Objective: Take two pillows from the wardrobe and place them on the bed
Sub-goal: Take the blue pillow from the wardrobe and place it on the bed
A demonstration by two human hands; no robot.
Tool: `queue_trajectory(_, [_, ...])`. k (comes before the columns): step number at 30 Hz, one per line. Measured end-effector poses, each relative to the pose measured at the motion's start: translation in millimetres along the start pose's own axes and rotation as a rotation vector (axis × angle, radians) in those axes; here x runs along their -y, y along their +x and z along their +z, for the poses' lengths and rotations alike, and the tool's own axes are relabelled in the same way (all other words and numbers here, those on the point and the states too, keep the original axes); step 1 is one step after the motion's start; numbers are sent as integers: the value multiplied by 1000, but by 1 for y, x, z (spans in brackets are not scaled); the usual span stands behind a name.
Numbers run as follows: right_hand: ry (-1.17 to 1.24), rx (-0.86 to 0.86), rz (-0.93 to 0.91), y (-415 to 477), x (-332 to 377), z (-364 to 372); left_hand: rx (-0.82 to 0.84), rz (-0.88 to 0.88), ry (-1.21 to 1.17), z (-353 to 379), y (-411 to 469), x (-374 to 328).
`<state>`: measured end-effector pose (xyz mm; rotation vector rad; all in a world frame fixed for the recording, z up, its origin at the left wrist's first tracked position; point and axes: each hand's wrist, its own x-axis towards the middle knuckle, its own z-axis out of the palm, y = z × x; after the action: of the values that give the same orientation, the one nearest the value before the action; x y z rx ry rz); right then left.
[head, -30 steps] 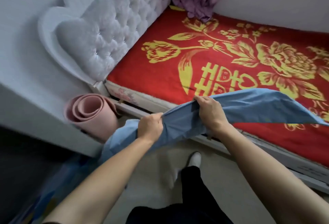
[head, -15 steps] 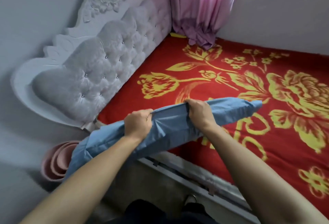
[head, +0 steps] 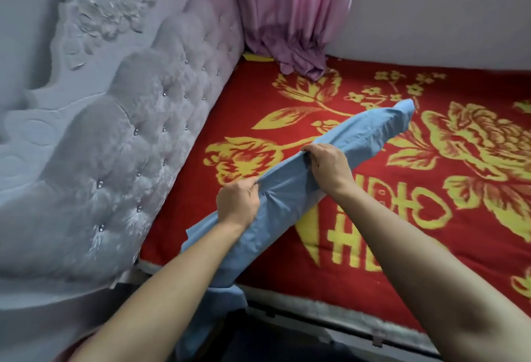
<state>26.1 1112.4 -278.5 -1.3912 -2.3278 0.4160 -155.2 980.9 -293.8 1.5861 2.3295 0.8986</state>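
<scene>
Both hands, left [head: 237,203] and right [head: 330,167], grip blue pillow [head: 359,139], long axis diagonal over bed [head: 373,261].

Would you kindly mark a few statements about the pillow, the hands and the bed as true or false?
1. Both hands grip the blue pillow. True: the left hand and right hand each clutch its upper edge.
2. The pillow lies against the headboard. False: it is held apart from it, slanting over the bed.
3. The bed cover is red with yellow flowers. True.
4. A second pillow already lies on the bed. False: none shows.
5. The curtain is green. False: it is pink.
</scene>
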Motion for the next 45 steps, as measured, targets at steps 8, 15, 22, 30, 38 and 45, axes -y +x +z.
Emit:
queue_trajectory(8, [-219, 221, 242, -10, 12, 91, 204, -115, 24, 35, 49, 87])
queue_trajectory(15, [-1, 375, 219, 0, -14, 100, 178, 117, 230, 57, 56, 88])
queue_trajectory(22, [-103, 164, 113, 11, -30, 117, 577, 32, 516, 77, 40, 83])
queue_trajectory(30, [47, 41, 118, 54, -32, 116, 215, -70, 114, 70, 67, 57])
queue_trajectory(38, [96, -306, 77, 144, 5, 88, 99, -152, -333, 48, 154, 41])
queue_trajectory(45, [59, -394, 87, 181, 10, 184, 130, -382, -706, 73, 209, 126])
